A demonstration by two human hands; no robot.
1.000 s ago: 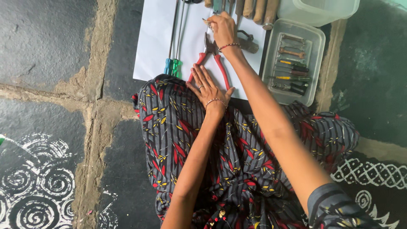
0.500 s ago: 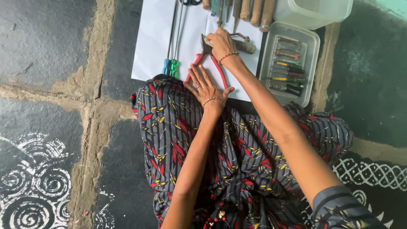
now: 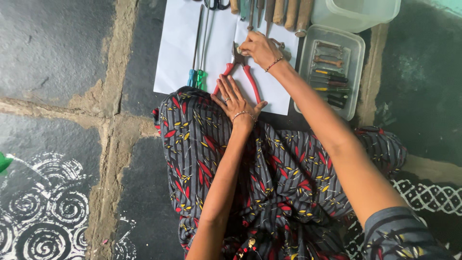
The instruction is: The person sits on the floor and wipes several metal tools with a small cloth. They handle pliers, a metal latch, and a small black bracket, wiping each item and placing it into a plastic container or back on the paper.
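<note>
Pliers (image 3: pixel 239 68) with red handles lie on the white paper sheet (image 3: pixel 178 43), and the right hand (image 3: pixel 257 47) rests curled over their metal head, fingers bent down around the pivot end; whether those fingers truly pinch the steel or only press on it cannot be told, since the knuckles hide the contact. Just below that grip, toward the lap, the left hand (image 3: pixel 234 100) lies flat and spread, palm down on the patterned dress, its fingertips touching the near ends of the red handles and holding nothing. To the left of the grip two long screwdrivers (image 3: pixel 196 72), one blue-handled and one green-handled, lie side by side on the sheet. Beyond the grip, at the far edge, stands a row of wooden-handled tools (image 3: pixel 288 12). To its right, off the paper, a clear plastic tray (image 3: pixel 358 72) keeps several small screwdrivers and spanners, with an empty clear tub (image 3: pixel 356 14) above it. As a judgement, the laying-out looks well advanced: most tools already sit in order, and the pliers seem the piece in hand, resting on the sheet but not yet released.
</note>
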